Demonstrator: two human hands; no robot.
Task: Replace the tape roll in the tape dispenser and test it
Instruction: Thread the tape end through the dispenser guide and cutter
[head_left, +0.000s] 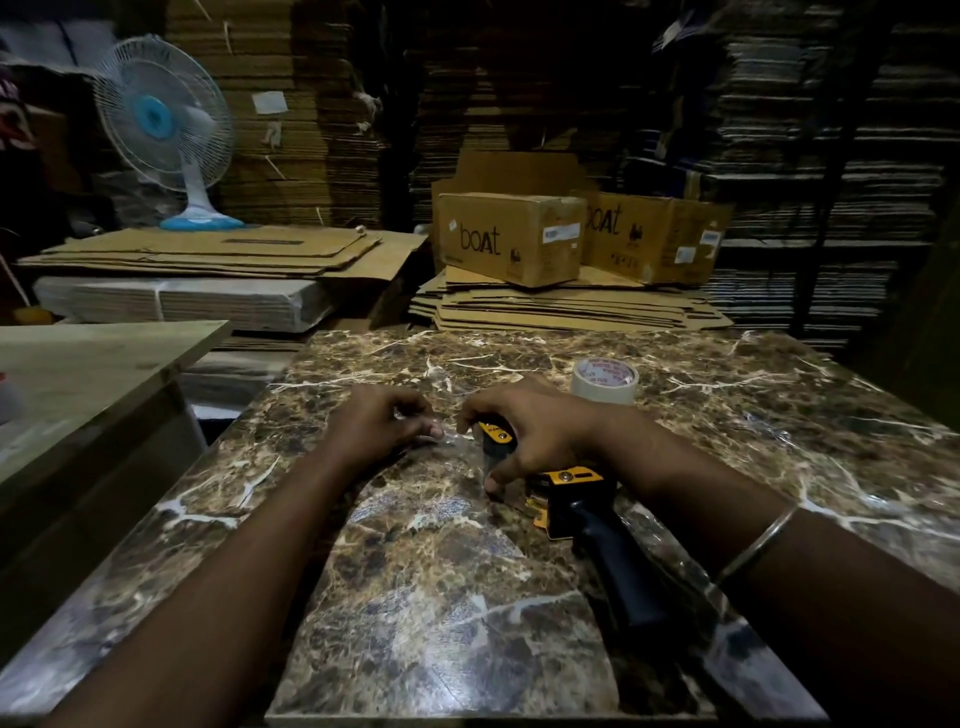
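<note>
Right hand (524, 426) clamps the dispenser (566, 493); left hand (382, 423) pinches the tape end (452, 438) — pulled leftward; spare roll (605, 381) behind.

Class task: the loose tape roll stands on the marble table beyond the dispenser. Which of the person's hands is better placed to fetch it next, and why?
Probably the right hand: the tape roll stands just beyond it, on its side. The left hand is farther off, pinching clear tape.

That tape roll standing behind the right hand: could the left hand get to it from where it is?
Probably yes: the tape roll stands free on the marble table, though the right hand partly blocks the direct path.
</note>
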